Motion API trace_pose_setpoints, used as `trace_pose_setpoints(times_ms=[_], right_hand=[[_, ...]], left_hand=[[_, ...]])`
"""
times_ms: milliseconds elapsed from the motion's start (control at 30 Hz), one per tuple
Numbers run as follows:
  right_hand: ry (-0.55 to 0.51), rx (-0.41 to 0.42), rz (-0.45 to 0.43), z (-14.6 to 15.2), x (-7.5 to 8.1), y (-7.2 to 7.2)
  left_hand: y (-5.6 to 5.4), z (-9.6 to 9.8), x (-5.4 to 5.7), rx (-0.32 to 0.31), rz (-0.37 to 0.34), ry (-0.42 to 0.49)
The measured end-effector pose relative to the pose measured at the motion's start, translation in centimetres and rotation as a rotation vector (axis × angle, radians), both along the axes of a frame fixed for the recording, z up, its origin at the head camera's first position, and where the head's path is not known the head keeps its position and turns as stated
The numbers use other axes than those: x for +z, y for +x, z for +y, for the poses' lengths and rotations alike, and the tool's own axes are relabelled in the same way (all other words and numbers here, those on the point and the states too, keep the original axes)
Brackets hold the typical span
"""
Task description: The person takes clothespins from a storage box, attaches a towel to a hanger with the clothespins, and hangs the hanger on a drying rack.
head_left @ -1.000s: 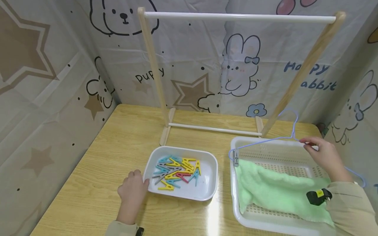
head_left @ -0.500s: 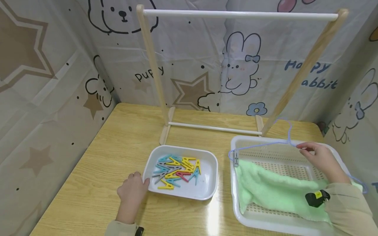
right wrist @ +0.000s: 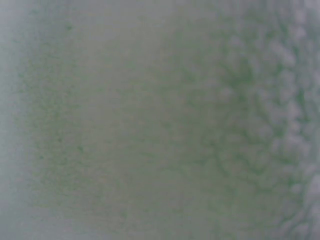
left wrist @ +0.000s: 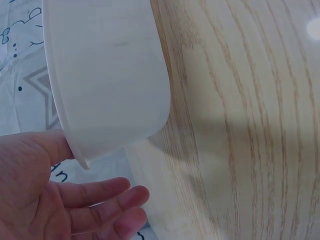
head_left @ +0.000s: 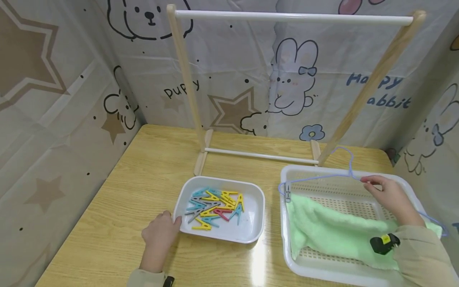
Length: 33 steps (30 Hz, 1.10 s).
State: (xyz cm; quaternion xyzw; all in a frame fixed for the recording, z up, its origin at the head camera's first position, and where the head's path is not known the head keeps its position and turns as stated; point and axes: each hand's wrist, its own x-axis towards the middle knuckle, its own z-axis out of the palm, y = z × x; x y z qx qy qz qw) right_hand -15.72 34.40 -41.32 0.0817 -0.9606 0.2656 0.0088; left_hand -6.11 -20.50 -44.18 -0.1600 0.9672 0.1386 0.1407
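In the head view my right hand (head_left: 389, 195) pinches a thin blue clothes hanger (head_left: 322, 177) between thumb and fingertips, just beside its neck. A grey clothespin (head_left: 288, 192) clips one corner of a light green towel (head_left: 330, 227) to the hanger's left end. The towel lies spread in a white basket (head_left: 297, 269); blurred green fabric fills the right wrist view. My left hand (head_left: 160, 235) is at the left end of a white tray (head_left: 249, 223) of clothespins (head_left: 228, 199). In the left wrist view its thumb touches the tray's rim (left wrist: 75, 145), the other fingers loosely bent below.
Behind the tray and basket stands a drying rack with wooden posts (head_left: 186, 79) and a white top bar (head_left: 287, 16). Its feet rest on the wooden table (head_left: 118, 199). Printed cloth (head_left: 236, 59) encloses the back and sides.
My right hand has moved slightly down and left with the hanger, bringing its hook lower behind the basket. The left hand stays at the tray, almost still.
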Motion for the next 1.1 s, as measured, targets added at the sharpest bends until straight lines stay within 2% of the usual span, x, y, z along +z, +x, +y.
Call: trace_pose_setpoints(times_ms=[233, 567, 767, 967, 1100], right_hand=[[0.015, -0.047, 0.005, -0.2, 0.7, 0.4], [0.037, -0.031, 0.049, -1.1, 2.1, 0.5], [0.058, 0.056, 0.138, -2.0, 2.9, 0.3], [0.155, 0.142, 0.204, -3.2, 3.6, -0.2], [0.178, 0.184, 0.235, -4.0, 4.2, -0.5]], left_hand=[[0.1, -0.2, 0.3, -0.021, -0.01, 0.007], [0.5, -0.4, 1.4, -0.035, -0.083, 0.043], [0.6, -0.6, 1.6, -0.036, -0.101, 0.058], [0.5, -0.7, 1.3, -0.036, -0.102, 0.059], [0.5, -0.8, 1.1, -0.032, -0.104, 0.06]])
